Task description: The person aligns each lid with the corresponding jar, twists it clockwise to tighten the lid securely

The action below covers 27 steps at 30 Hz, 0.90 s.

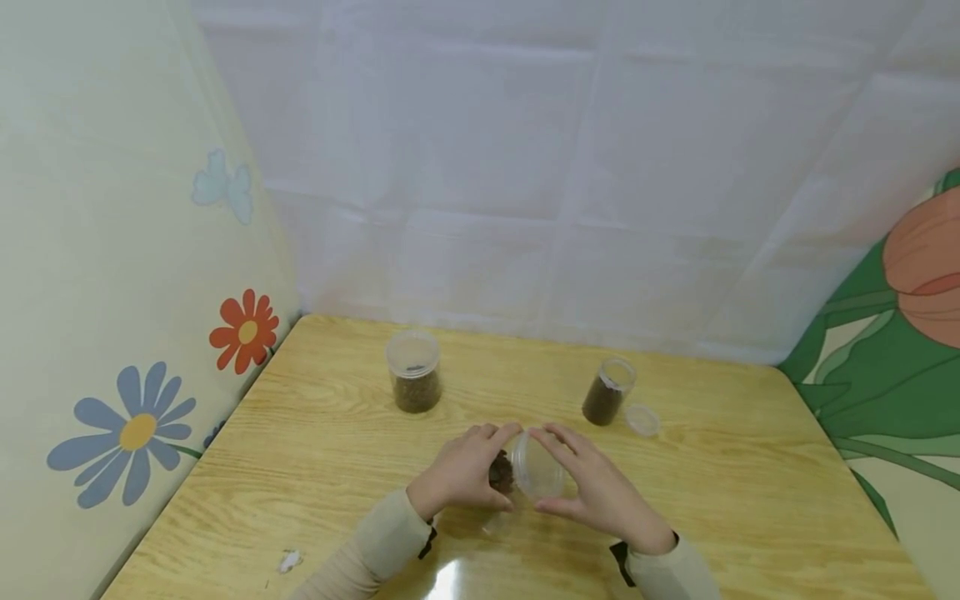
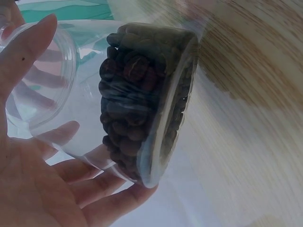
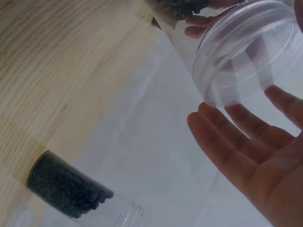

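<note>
A clear plastic jar (image 2: 90,92) with dark brown beans (image 2: 130,94) at its base is tipped toward its side, its top end pointing right in the head view. My left hand (image 1: 465,471) grips the jar's body, thumb on one side and fingers on the other. Around the clear round lid (image 1: 542,468) at the top end, my right hand (image 1: 592,487) holds on with thumb and spread fingers. In the right wrist view, its fingertips (image 3: 210,111) sit at the lid's rim (image 3: 206,90). Part of the beans is hidden behind the left hand in the head view.
A wide clear jar (image 1: 415,375), partly filled with dark contents, stands at the back left of the wooden table (image 1: 300,467). At the back right stands a narrower jar (image 1: 603,398) of dark beans, with a small clear lid (image 1: 642,419) beside it. A white scrap (image 1: 288,561) lies front left.
</note>
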Each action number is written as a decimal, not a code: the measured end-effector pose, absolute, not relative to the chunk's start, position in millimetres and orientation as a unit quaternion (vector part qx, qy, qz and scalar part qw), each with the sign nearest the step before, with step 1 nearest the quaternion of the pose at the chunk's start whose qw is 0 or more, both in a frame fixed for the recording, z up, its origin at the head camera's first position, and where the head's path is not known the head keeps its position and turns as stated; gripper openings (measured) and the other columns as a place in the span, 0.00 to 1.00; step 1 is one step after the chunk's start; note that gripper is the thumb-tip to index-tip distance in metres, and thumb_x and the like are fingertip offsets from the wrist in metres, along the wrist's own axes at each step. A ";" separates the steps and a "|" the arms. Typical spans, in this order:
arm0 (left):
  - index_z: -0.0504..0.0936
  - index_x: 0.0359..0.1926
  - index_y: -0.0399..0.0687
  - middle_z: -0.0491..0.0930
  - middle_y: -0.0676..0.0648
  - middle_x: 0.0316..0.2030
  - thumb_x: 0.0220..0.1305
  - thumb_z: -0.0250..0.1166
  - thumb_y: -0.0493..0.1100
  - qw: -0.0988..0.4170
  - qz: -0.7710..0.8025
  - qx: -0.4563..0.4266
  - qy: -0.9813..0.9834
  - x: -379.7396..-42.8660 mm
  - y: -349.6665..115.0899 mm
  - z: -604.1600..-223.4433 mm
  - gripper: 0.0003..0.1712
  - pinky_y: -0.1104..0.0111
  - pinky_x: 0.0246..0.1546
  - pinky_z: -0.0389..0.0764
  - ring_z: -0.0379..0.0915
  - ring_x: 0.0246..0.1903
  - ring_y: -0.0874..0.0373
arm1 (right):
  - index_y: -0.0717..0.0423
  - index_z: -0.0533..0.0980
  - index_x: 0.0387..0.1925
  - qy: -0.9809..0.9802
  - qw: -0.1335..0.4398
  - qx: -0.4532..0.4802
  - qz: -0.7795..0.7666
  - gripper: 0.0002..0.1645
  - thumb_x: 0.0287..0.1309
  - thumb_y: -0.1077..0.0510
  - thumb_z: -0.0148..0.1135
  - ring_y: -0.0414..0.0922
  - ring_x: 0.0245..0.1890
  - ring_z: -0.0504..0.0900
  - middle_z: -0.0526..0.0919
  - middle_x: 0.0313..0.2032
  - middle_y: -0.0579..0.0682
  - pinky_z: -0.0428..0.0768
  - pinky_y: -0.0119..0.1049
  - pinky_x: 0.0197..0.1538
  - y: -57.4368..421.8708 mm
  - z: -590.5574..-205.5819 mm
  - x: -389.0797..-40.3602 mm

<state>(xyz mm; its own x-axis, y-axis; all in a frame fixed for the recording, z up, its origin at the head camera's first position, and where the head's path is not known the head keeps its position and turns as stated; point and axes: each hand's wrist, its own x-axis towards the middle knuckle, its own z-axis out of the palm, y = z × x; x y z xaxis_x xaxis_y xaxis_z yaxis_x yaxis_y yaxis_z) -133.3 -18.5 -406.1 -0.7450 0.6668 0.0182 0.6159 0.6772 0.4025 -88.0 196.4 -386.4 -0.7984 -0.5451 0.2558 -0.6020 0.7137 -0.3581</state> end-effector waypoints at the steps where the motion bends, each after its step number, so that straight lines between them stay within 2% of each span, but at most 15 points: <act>1: 0.57 0.66 0.55 0.72 0.45 0.50 0.35 0.76 0.59 0.067 0.196 0.351 0.913 -133.3 -18.6 -406.2 0.56 0.60 0.37 0.77 0.70 0.47 0.52 | 0.53 0.58 0.66 -0.923 0.064 0.310 0.217 0.49 0.44 0.41 0.67 0.58 0.54 0.69 0.66 0.59 0.61 0.75 0.51 0.46 196.3 -386.4 -87.8; 6: 0.57 0.66 0.54 0.71 0.44 0.52 0.36 0.75 0.59 0.069 0.196 0.352 0.913 -132.8 -18.8 -406.5 0.57 0.59 0.37 0.77 0.69 0.48 0.51 | 0.51 0.56 0.67 -0.922 0.060 0.313 0.222 0.51 0.44 0.41 0.67 0.58 0.53 0.70 0.65 0.59 0.61 0.75 0.51 0.45 196.8 -385.8 -87.4; 11: 0.57 0.66 0.53 0.71 0.43 0.52 0.35 0.76 0.58 0.058 0.197 0.354 0.913 -132.7 -19.1 -407.1 0.57 0.56 0.39 0.77 0.69 0.49 0.49 | 0.52 0.56 0.67 -0.911 0.079 0.333 0.229 0.57 0.35 0.45 0.74 0.59 0.56 0.66 0.60 0.62 0.61 0.74 0.52 0.47 198.6 -385.5 -89.1; 16: 0.57 0.66 0.54 0.71 0.44 0.52 0.35 0.76 0.58 0.058 0.201 0.355 0.911 -133.5 -19.6 -407.2 0.57 0.57 0.39 0.77 0.69 0.49 0.50 | 0.56 0.60 0.65 -0.895 0.102 0.373 0.222 0.58 0.29 0.50 0.78 0.58 0.59 0.62 0.55 0.65 0.57 0.73 0.53 0.49 201.3 -385.9 -92.6; 22: 0.57 0.66 0.53 0.71 0.44 0.52 0.35 0.76 0.58 0.063 0.201 0.352 0.912 -133.8 -19.4 -407.2 0.57 0.58 0.40 0.77 0.69 0.49 0.51 | 0.56 0.61 0.64 -0.881 0.111 0.411 0.207 0.58 0.27 0.55 0.79 0.56 0.60 0.62 0.59 0.64 0.57 0.72 0.53 0.50 202.0 -385.2 -95.9; 27: 0.58 0.66 0.51 0.71 0.44 0.51 0.35 0.76 0.59 0.065 0.192 0.352 0.914 -134.5 -19.5 -406.6 0.57 0.59 0.38 0.77 0.69 0.48 0.51 | 0.55 0.62 0.64 -0.878 0.112 0.420 0.201 0.56 0.28 0.58 0.78 0.53 0.60 0.63 0.61 0.63 0.56 0.72 0.52 0.51 201.4 -385.2 -96.8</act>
